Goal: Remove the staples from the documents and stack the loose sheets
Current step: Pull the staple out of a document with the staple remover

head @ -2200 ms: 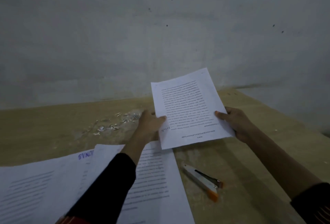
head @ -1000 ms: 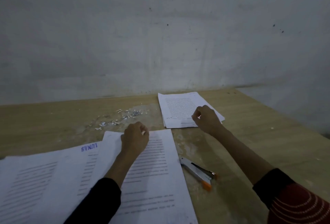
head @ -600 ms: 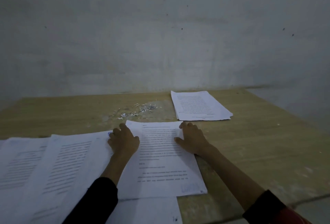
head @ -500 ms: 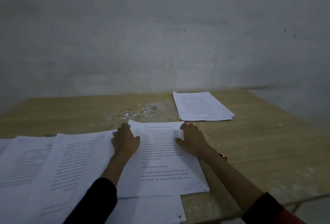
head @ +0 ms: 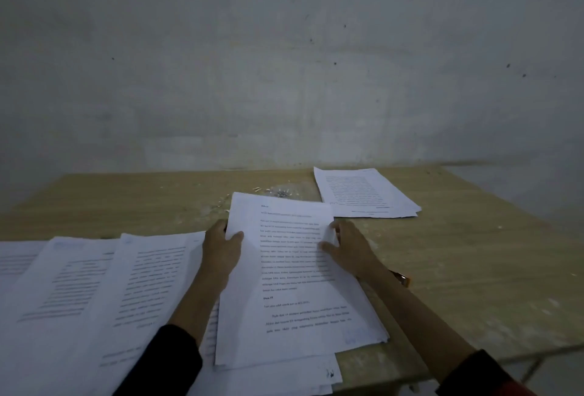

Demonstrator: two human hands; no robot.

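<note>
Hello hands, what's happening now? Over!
Both hands, left and right, grip the document. Loose stack waits beyond. Nothing blocking.

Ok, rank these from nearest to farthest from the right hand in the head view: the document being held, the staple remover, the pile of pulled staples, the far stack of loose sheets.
1. Held document, under the right hand.
2. Staple remover, just right of the wrist.
3. Pile of pulled staples and far stack of loose sheets, both beyond the hand: too close to call.

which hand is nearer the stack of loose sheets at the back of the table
Right. The right hand grips the right edge of the document, just in front of the stack of loose sheets. The left hand holds the document's left edge, farther away.
</note>
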